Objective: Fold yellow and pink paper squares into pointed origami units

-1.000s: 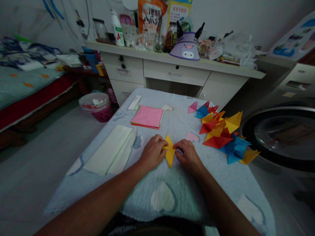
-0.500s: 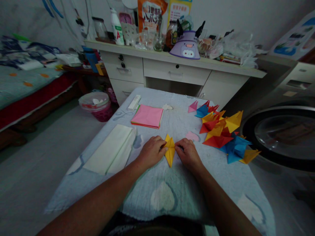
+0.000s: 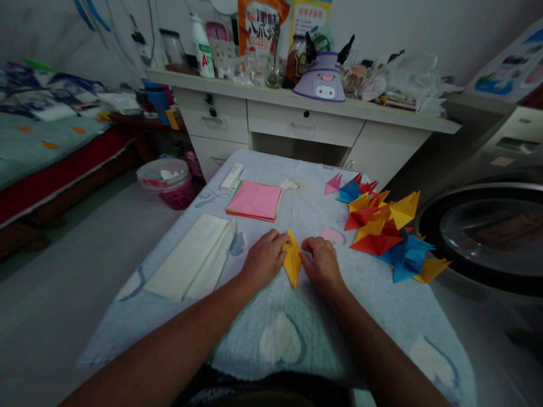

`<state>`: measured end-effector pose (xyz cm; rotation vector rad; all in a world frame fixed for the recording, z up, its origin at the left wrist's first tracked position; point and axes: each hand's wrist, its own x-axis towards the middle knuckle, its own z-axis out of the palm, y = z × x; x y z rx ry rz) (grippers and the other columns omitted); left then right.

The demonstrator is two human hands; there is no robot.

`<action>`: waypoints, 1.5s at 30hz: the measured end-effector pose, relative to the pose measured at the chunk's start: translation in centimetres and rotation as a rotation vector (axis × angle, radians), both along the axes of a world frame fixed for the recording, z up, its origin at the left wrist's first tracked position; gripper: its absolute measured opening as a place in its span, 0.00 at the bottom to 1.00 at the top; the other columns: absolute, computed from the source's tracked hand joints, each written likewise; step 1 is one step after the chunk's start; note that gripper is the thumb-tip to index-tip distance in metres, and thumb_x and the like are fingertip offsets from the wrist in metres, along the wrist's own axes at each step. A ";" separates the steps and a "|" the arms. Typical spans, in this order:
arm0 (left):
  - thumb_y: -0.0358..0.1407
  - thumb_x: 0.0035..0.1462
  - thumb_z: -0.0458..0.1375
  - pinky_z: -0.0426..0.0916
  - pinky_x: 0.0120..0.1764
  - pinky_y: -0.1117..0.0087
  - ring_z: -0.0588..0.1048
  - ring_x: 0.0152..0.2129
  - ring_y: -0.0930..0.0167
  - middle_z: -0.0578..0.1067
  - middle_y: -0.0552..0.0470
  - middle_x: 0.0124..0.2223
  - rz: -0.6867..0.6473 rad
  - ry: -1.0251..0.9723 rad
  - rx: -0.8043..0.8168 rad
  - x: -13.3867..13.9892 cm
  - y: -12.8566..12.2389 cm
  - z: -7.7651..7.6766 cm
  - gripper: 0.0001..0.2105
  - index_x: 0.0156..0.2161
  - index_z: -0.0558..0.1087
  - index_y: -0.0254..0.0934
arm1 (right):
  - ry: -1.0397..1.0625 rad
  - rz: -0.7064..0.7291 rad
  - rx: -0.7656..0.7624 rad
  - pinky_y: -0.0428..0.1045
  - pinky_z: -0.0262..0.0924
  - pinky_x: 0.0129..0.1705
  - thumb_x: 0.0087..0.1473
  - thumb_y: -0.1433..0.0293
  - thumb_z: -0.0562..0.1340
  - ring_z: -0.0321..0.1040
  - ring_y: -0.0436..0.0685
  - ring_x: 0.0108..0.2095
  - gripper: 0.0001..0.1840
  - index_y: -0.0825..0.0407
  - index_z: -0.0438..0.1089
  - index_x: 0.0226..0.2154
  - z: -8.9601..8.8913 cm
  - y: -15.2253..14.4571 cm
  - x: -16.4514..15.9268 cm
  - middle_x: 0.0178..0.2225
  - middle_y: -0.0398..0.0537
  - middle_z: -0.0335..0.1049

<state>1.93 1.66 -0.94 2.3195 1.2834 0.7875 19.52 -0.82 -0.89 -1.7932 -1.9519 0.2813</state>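
A narrow diamond of folded yellow origami paper [image 3: 292, 263] lies on the cloth-covered table, its long points facing away from me and toward me. My left hand [image 3: 267, 257] grips its left edge, with fingertips resting over the upper part and the thumb at the side. On the other side, my right hand [image 3: 323, 264] is close against the right edge. Its thumb and curled forefinger are apart, and the thumb tip is at the paper's edge; whether it touches I cannot tell.
Beyond my left hand lies a stack of square coloured paper [image 3: 254, 200], pink on top. A white box [image 3: 232, 176] and a folded pale sheet [image 3: 190, 257] are at the left. Several folded paper cranes [image 3: 377, 244] crowd the right. Behind stands a white desk [image 3: 297, 121].
The yellow paper's upper face now looks smoother, without the crosswise crease seen before. My right fingers have loosened and parted from its edge; my left fingers have shifted onto the upper part.
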 end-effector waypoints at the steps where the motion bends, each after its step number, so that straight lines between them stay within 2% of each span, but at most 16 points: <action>1: 0.27 0.59 0.54 0.66 0.43 0.68 0.70 0.40 0.69 0.71 0.51 0.41 -0.031 0.024 0.026 0.0 0.0 -0.1 0.11 0.44 0.72 0.41 | 0.000 0.021 0.011 0.52 0.52 0.43 0.53 0.74 0.60 0.61 0.58 0.38 0.08 0.52 0.73 0.37 0.0 0.0 0.0 0.36 0.50 0.69; 5: 0.30 0.61 0.55 0.65 0.40 0.67 0.68 0.37 0.68 0.73 0.51 0.39 -0.115 0.180 0.144 -0.1 0.0 -0.4 0.10 0.43 0.76 0.42 | -0.005 0.136 0.032 0.53 0.52 0.44 0.56 0.76 0.57 0.61 0.58 0.40 0.14 0.49 0.76 0.37 -0.1 -0.2 0.3 0.37 0.50 0.70; 9: 0.32 0.61 0.56 0.64 0.40 0.66 0.68 0.37 0.67 0.74 0.51 0.40 -0.153 0.319 0.194 -0.3 -0.3 -0.1 0.09 0.45 0.76 0.41 | -0.013 0.245 0.028 0.54 0.53 0.45 0.52 0.81 0.55 0.60 0.58 0.41 0.21 0.46 0.77 0.40 -0.1 -0.6 0.9 0.40 0.49 0.72; 13: 0.34 0.63 0.54 0.64 0.39 0.66 0.69 0.38 0.66 0.74 0.50 0.39 -0.167 0.393 0.227 -0.4 -0.8 0.3 0.10 0.46 0.75 0.40 | -0.021 0.289 0.036 0.55 0.53 0.48 0.48 0.83 0.54 0.60 0.59 0.43 0.26 0.46 0.77 0.43 0.2 -0.8 1.1 0.44 0.48 0.73; 17: 0.35 0.64 0.53 0.65 0.40 0.66 0.69 0.39 0.66 0.74 0.51 0.40 -0.173 0.415 0.252 -0.4 -1.0 0.1 0.09 0.46 0.74 0.39 | 0.004 0.314 0.026 0.57 0.53 0.51 0.43 0.85 0.51 0.60 0.60 0.47 0.29 0.51 0.75 0.44 0.2 -0.7 0.9 0.51 0.49 0.71; 22: 0.34 0.63 0.55 0.66 0.41 0.66 0.69 0.40 0.66 0.75 0.52 0.41 -0.212 0.430 0.252 -0.5 -1.0 0.1 0.08 0.45 0.73 0.39 | 0.051 0.310 0.026 0.55 0.52 0.55 0.39 0.86 0.49 0.60 0.58 0.50 0.34 0.53 0.71 0.48 -0.1 -0.5 0.8 0.49 0.50 0.72; 26: 0.33 0.63 0.55 0.67 0.41 0.65 0.70 0.40 0.66 0.75 0.51 0.43 -0.228 0.438 0.259 -0.5 -0.9 0.4 0.09 0.46 0.73 0.38 | -0.011 0.267 -0.010 0.55 0.49 0.58 0.39 0.85 0.50 0.57 0.59 0.54 0.37 0.54 0.69 0.52 -0.6 -0.3 0.8 0.53 0.51 0.69; 31: 0.33 0.62 0.55 0.68 0.41 0.65 0.70 0.40 0.66 0.76 0.51 0.43 -0.242 0.440 0.271 -0.6 -0.8 0.3 0.09 0.47 0.73 0.37 | -0.098 0.256 -0.068 0.59 0.44 0.60 0.43 0.84 0.50 0.52 0.62 0.58 0.39 0.51 0.63 0.59 -0.7 -0.1 0.8 0.60 0.46 0.63; 37: 0.32 0.62 0.55 0.68 0.42 0.64 0.71 0.40 0.65 0.76 0.50 0.43 -0.245 0.402 0.262 -0.6 -0.8 0.0 0.10 0.47 0.74 0.38 | -0.092 0.250 -0.091 0.60 0.43 0.60 0.44 0.82 0.52 0.50 0.63 0.59 0.35 0.51 0.67 0.55 0.4 -0.2 0.9 0.61 0.46 0.62; 41: 0.28 0.61 0.54 0.68 0.45 0.63 0.71 0.40 0.66 0.77 0.50 0.45 -0.235 0.313 0.213 -0.7 -0.6 0.0 0.10 0.45 0.75 0.38 | -0.035 0.173 -0.005 0.59 0.50 0.54 0.52 0.76 0.55 0.57 0.62 0.51 0.20 0.53 0.72 0.47 0.7 -0.4 1.1 0.52 0.53 0.68; 45: 0.24 0.57 0.54 0.68 0.48 0.63 0.71 0.41 0.66 0.77 0.49 0.46 -0.215 0.220 0.157 -0.7 -0.4 0.2 0.13 0.44 0.76 0.37 | -0.048 0.119 0.020 0.57 0.51 0.48 0.56 0.68 0.58 0.58 0.62 0.46 0.10 0.51 0.72 0.39 0.6 -0.5 1.0 0.45 0.53 0.68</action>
